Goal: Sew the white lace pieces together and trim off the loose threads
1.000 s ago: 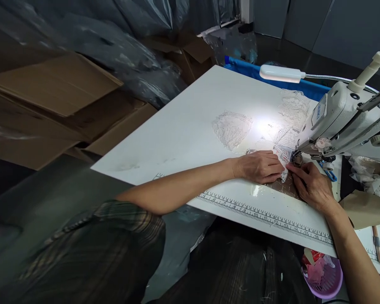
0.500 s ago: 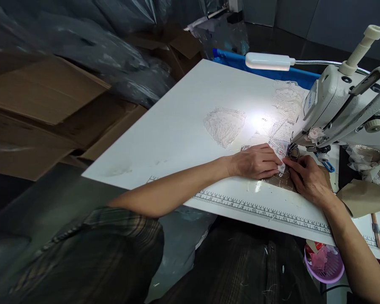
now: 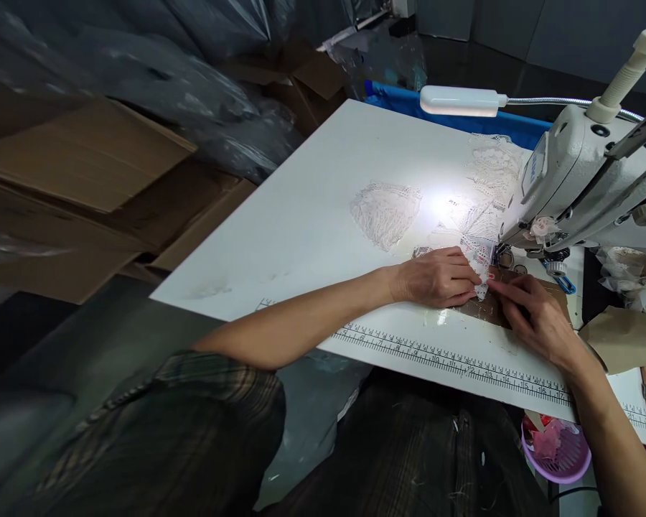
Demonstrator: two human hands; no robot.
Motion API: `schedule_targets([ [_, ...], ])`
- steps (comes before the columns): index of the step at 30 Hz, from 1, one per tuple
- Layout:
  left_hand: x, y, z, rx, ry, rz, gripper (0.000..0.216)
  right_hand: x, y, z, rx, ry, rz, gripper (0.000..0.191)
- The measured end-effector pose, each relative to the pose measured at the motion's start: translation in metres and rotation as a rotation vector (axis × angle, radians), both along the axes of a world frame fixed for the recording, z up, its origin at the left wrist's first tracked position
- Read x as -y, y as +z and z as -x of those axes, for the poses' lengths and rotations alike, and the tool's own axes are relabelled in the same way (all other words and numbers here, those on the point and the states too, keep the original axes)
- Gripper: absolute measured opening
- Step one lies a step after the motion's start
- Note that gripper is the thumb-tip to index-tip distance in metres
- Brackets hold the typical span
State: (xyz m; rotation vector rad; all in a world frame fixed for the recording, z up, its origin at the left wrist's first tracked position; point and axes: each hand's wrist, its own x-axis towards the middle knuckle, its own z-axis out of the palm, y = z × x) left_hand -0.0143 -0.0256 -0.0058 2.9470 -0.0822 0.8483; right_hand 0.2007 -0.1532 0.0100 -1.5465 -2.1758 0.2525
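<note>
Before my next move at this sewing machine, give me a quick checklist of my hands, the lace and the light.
1. Left hand on the lace: ok, it rests over its near side.
2. Right hand well away from the presser foot: probably not ok, the index fingertip is close by.
3. Lace set under the foot: cannot tell, too small there.
4. Lamp lit: ok, a bright patch shows below.
5. Separate lace piece apart from both hands: ok.

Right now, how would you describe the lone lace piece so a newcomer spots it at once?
On the white table, look left of the bright spot below the lamp. There lies the fan-shaped lace piece, set apart from the lace beside the sewing machine.
</note>
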Motion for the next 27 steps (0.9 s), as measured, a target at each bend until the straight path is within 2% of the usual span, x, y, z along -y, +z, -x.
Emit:
schedule_targets([
  [4,0.002,0.0,0.001,-0.067,0.026,0.014,0.023,0.004,-0.001,0.004,0.078,0.072,-0.023,0.038],
  [7,0.002,0.003,0.002,0.003,-0.002,-0.019,0.023,0.003,-0.004,0.004,0.107,0.077,-0.04,0.038],
  [11,-0.005,0.009,0.006,0.043,0.023,0.0,0.041,0.002,-0.006,0.004,0.113,0.059,-0.058,0.038],
  [17,-0.015,0.01,0.008,-0.055,0.039,0.044,0.05,0.002,-0.007,0.004,0.107,0.06,-0.097,0.039],
  [22,-0.014,0.008,0.007,-0.107,0.027,0.102,0.05,0.002,-0.007,0.004,0.107,0.059,-0.079,0.04],
  [27,-0.012,0.008,0.006,-0.203,0.065,0.085,0.057,0.002,-0.004,0.005,0.133,0.054,-0.079,0.038],
])
